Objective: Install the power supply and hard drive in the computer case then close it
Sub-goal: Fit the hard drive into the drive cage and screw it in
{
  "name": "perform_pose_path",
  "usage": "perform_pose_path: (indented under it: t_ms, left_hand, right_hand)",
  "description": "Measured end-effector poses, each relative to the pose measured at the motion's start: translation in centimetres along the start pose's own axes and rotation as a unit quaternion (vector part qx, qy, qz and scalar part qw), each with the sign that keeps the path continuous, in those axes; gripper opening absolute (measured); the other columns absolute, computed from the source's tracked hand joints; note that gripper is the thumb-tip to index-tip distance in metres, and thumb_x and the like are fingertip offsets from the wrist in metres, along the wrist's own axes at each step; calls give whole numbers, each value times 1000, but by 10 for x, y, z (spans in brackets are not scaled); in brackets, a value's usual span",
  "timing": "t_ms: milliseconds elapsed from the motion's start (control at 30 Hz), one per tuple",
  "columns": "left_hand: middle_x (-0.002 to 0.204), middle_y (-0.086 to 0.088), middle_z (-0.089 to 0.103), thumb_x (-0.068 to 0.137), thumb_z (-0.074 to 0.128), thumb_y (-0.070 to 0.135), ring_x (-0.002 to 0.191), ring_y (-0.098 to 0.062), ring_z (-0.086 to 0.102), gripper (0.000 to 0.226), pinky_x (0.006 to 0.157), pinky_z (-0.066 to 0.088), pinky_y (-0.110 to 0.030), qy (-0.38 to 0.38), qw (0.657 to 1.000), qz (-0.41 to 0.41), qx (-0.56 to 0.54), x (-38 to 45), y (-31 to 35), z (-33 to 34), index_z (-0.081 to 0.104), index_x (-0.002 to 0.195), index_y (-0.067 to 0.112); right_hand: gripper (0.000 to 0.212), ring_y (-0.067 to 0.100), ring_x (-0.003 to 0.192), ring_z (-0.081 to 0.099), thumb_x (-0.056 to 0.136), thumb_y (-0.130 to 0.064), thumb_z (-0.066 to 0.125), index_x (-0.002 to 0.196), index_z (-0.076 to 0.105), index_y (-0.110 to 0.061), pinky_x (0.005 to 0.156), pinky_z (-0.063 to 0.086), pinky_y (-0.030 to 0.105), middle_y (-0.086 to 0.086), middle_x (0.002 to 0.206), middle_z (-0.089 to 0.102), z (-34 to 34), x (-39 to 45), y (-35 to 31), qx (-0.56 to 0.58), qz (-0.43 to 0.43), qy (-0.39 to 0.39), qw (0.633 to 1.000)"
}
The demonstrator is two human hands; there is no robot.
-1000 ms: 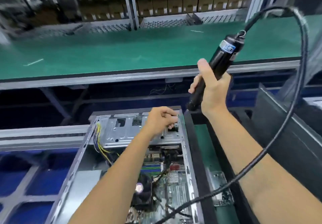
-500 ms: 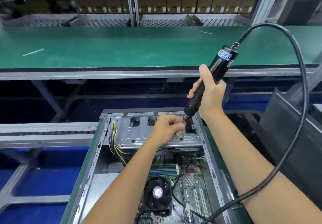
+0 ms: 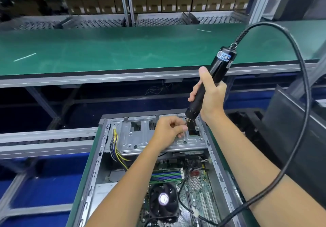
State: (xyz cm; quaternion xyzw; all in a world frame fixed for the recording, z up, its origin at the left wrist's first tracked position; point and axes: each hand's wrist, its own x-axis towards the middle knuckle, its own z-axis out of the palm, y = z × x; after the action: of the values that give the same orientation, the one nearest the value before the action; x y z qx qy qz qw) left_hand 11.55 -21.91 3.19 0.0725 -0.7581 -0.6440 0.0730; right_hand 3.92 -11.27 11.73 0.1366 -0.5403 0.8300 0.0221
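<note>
While the right hand wraps its fingers and raised thumb around the black electric screwdriver, the tool leans with its bit end down toward the left hand and its labelled top up and away. A thick black cable leaves the top of the tool, arcs out beyond the right hand and drops back across the right forearm. Fingers of the left hand are curled, thumb and forefinger pinched together at the bit tip; whatever sits between them is too small to tell. Beneath both hands lies the open computer case, on its side. Directly under the left hand is a silver drive bracket, with a bundle of yellow and black wires just to the outer side of the left wrist. Under the left forearm, nearer the person, sit the motherboard and its round black cooler fan. Beyond both hands stretches a green bench top.
</note>
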Motion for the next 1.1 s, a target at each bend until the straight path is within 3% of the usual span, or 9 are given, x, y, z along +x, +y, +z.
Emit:
perform_pose_path:
  t_ms: [133, 267, 367, 467, 633, 767, 833, 1033, 1100]
  left_hand:
    - [56, 10, 58, 81, 70, 1, 52, -10, 56, 15, 55, 50, -27, -45, 999, 15, 9, -1, 3, -1, 68, 88, 14]
    - [59, 11, 48, 78, 74, 8, 56, -7, 48, 33, 56, 43, -16, -24, 997, 60, 51, 2, 13, 6, 61, 64, 35]
    - [64, 13, 55, 79, 74, 10, 56, -1, 47, 32, 59, 41, -11, -28, 994, 66, 88, 2, 13, 7, 59, 63, 33]
    - [72, 7, 65, 81, 72, 8, 59, -3, 56, 20, 60, 48, -18, -37, 995, 42, 87, -1, 10, 6, 67, 74, 26]
    - [86, -13, 69, 81, 71, 6, 66, -14, 56, 37, 64, 50, -32, -24, 994, 40, 100, 0, 14, 13, 62, 61, 36]
    - [73, 12, 62, 80, 74, 13, 57, 6, 51, 25, 58, 40, -11, -33, 982, 63, 174, 2, 13, 16, 60, 75, 33]
    - [69, 17, 57, 79, 75, 17, 55, 7, 50, 20, 55, 37, -10, -32, 976, 69, 206, 3, 12, 17, 60, 80, 30]
    - [71, 2, 65, 77, 78, 24, 54, -2, 49, 14, 55, 45, -20, -20, 978, 59, 199, 7, 6, 23, 65, 73, 27]
    - [68, 3, 63, 78, 77, 24, 51, 0, 48, 10, 52, 44, -15, -21, 979, 58, 196, 8, 5, 24, 68, 79, 19]
  right_hand:
    - [43, 22, 39, 47, 75, -46, 75, 71, 50, -11, 45, 45, 30, 6, 51, 49, -1, 0, -1, 20, 21, 11, 1000]
    - [41, 21, 40, 47, 78, -44, 73, 74, 50, -10, 45, 45, 29, 5, 52, 50, -1, -3, -1, 15, 24, 12, 1000]
    - [39, 20, 40, 48, 79, -43, 73, 75, 52, -11, 45, 46, 30, 5, 52, 51, -3, -1, -7, 10, 10, 12, 1000]
    - [36, 21, 39, 48, 78, -44, 73, 69, 54, -15, 46, 46, 30, 5, 50, 51, -7, 0, -12, 9, -4, 5, 1000]
    - [37, 22, 39, 48, 79, -45, 73, 67, 54, -16, 47, 46, 30, 5, 50, 51, -13, -1, -10, 2, -8, -1, 1000]
    - [37, 21, 39, 49, 79, -46, 73, 67, 55, -17, 47, 46, 31, 4, 49, 51, -15, -1, -9, -7, -9, -8, 1000]
    - [35, 21, 39, 49, 79, -47, 73, 65, 55, -19, 47, 46, 31, 4, 49, 52, -15, -1, -9, -14, -12, -17, 1000]
    - [34, 20, 40, 49, 78, -47, 74, 66, 57, -20, 46, 47, 31, 4, 50, 52, -14, -3, -6, -22, -15, -24, 999]
    - [31, 20, 40, 49, 79, -47, 74, 65, 59, -23, 46, 47, 31, 4, 51, 52, -14, -4, -6, -19, -14, -29, 999]
